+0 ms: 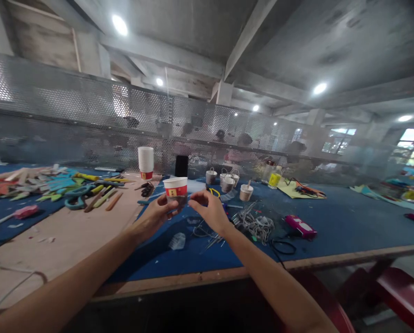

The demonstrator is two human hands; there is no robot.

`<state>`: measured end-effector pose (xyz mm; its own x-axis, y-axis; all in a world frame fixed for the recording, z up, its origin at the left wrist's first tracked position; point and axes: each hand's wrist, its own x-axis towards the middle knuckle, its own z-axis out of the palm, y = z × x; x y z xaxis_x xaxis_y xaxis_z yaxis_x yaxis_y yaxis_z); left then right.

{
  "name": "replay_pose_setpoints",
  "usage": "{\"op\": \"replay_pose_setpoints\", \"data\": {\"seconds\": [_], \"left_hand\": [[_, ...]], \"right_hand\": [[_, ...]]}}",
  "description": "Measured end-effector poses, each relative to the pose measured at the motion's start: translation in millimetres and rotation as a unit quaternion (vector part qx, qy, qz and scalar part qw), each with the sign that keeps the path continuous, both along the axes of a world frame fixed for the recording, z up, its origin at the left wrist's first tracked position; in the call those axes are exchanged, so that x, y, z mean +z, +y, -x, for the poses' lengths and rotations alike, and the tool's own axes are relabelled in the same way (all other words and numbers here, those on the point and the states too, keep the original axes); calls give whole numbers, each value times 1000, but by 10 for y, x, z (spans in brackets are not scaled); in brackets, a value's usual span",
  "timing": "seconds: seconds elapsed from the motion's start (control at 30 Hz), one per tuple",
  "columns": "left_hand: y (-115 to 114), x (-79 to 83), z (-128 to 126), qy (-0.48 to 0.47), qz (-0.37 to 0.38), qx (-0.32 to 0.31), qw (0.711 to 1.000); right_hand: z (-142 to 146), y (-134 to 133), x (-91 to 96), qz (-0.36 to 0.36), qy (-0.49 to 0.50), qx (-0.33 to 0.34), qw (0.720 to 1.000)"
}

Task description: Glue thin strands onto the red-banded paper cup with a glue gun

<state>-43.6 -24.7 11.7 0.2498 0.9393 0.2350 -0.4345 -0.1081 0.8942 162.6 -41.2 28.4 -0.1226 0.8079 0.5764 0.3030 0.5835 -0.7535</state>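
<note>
My left hand (158, 209) is wrapped round a paper cup (176, 186), holding it upright above the blue table top. The cup has a white rim, a red band with a yellow emblem, and a dark greyish lower part. Just right of it is my right hand (210, 208), fingers curled and thumb and fingertips close together; anything between them is too small to make out. Beyond my right hand, the yellow handles of scissors (214, 192) show in part. A scrap of clear plastic (177, 241) lies below the cup.
Behind stand a stack of paper cups (146, 159), a dark phone (181, 165) and several small grey cups (227, 183). Tangled grey cord (258, 226) and a magenta box (300, 226) lie right. Pliers, scissors (76, 199) and coloured strips lie left. A perforated metal screen (207, 120) closes the back.
</note>
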Motion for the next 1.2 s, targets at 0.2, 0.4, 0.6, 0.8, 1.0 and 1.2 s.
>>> {"op": "replay_pose_setpoints", "data": {"seconds": [0.2,0.4,0.6,0.8,1.0,1.2], "left_hand": [[38,-39,12,-4,-9,-4,1000],[7,-10,-30,9,-4,13,1000],[-21,15,-52,4,-4,17,1000],[-2,0,-50,7,-3,16,1000],[-11,1,-56,0,-2,10,1000],[-14,1,-61,1,-5,-3,1000]], "right_hand": [[249,-38,-6,-1,73,2,997],[234,-58,16,-1,85,-2,996],[240,-67,23,-10,87,-15,996],[231,-42,-34,-19,86,-3,996],[232,-33,-29,-12,93,-5,996],[232,-15,-29,0,113,8,994]]}}
